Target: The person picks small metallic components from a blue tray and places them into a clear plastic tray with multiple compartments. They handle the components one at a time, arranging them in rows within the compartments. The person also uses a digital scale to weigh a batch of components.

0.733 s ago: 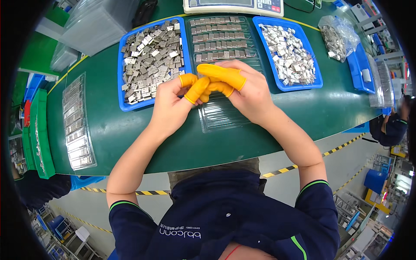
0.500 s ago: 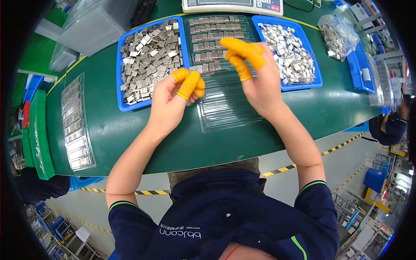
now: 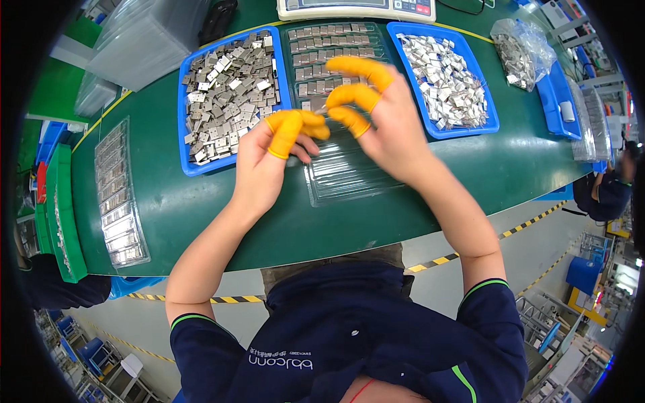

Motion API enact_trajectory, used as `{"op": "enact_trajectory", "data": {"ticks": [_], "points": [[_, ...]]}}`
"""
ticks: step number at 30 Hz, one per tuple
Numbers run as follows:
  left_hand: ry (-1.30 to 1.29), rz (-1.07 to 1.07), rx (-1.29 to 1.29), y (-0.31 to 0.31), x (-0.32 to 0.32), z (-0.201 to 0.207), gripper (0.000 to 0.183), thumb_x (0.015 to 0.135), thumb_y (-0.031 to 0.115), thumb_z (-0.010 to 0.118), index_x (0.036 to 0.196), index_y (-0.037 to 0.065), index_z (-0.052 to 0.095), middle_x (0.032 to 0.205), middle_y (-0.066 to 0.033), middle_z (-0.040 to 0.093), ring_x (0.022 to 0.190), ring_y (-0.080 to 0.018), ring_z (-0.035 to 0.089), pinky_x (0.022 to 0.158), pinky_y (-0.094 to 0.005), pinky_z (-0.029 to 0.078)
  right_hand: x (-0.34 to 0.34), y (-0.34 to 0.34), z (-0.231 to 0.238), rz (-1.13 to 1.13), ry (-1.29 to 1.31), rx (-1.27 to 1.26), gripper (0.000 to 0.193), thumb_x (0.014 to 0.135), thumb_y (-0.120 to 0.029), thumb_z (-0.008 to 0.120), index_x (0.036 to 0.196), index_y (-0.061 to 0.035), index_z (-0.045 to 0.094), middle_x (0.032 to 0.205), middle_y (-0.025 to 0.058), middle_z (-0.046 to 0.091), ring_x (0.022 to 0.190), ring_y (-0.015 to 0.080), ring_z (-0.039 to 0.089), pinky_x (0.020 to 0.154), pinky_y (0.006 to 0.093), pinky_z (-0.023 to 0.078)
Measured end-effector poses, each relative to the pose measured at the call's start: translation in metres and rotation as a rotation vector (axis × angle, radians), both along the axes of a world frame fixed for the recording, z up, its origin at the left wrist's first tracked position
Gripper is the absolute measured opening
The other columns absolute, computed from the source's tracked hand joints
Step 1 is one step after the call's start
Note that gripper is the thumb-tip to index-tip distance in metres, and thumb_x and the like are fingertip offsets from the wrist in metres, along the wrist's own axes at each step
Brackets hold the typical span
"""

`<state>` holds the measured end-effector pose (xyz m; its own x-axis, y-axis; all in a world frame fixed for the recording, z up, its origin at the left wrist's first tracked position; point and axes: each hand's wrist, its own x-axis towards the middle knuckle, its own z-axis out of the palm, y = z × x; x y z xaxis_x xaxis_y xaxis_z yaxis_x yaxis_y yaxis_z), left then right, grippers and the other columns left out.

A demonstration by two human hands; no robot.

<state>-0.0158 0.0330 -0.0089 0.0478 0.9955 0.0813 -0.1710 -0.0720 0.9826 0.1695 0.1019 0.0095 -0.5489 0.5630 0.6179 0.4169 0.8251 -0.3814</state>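
My left hand, with yellow finger cots, is closed in a pinch above the clear ribbed plastic tray. My right hand, also in yellow cots, meets its fingertips; its thumb and a finger pinch together while the forefinger arches above. Whatever sits between the fingertips is too small and covered to name. Rows of small flat metal pieces with thin wires fill the tray's far slots; its near slots hold nothing visible. Left of it stands a blue bin of grey metal pieces, right of it a blue bin of white wired pieces.
A scale stands at the far edge. Another filled plastic tray lies at the left, near a green bin. Stacked clear trays stand far left. A clear bag of parts lies far right; a person is beyond.
My left hand has shifted slightly right and its fingers now point right. My right hand has moved left, bringing its fingertips to the left hand's.
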Motion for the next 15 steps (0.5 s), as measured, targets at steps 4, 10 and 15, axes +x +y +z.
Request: {"op": "enact_trajectory", "data": {"ticks": [4, 10, 15], "points": [[0.162, 0.293, 0.043, 0.009, -0.010, 0.012, 0.027, 0.095, 0.015, 0.046, 0.113, -0.002, 0.057, 0.112, -0.0125, 0.062, 0.088, -0.0181, 0.063, 0.062, -0.0252, 0.051, 0.030, 0.026, -0.009, -0.101, -0.234, 0.050, 0.012, 0.076, -0.011, 0.066, 0.087, -0.0088, 0.062, 0.121, 0.0041, 0.055, 0.114, 0.0290, 0.047, 0.095, 0.0391, 0.037], [0.314, 0.466, 0.098, 0.028, -0.034, 0.006, 0.022, 0.091, 0.009, 0.054, 0.110, 0.002, 0.062, 0.112, -0.0059, 0.061, 0.090, -0.0107, 0.058, 0.068, -0.0219, 0.049, 0.028, 0.031, -0.019, -0.062, -0.263, 0.040, 0.012, 0.076, -0.012, 0.067, 0.087, -0.0076, 0.065, 0.118, 0.0036, 0.057, 0.113, 0.0264, 0.048, 0.097, 0.0381, 0.036], [0.818, 0.526, 0.180, 0.035, -0.050, -0.003, 0.023, 0.081, 0.009, 0.064, 0.104, 0.005, 0.066, 0.105, -0.0112, 0.062, 0.088, -0.0202, 0.058, 0.077, -0.0304, 0.048, 0.037, 0.039, -0.011, -0.100, -0.188, -0.013, 0.015, 0.077, -0.015, 0.068, 0.090, -0.0078, 0.068, 0.111, 0.0067, 0.061, 0.108, 0.0275, 0.052, 0.093, 0.0377, 0.039]]}}
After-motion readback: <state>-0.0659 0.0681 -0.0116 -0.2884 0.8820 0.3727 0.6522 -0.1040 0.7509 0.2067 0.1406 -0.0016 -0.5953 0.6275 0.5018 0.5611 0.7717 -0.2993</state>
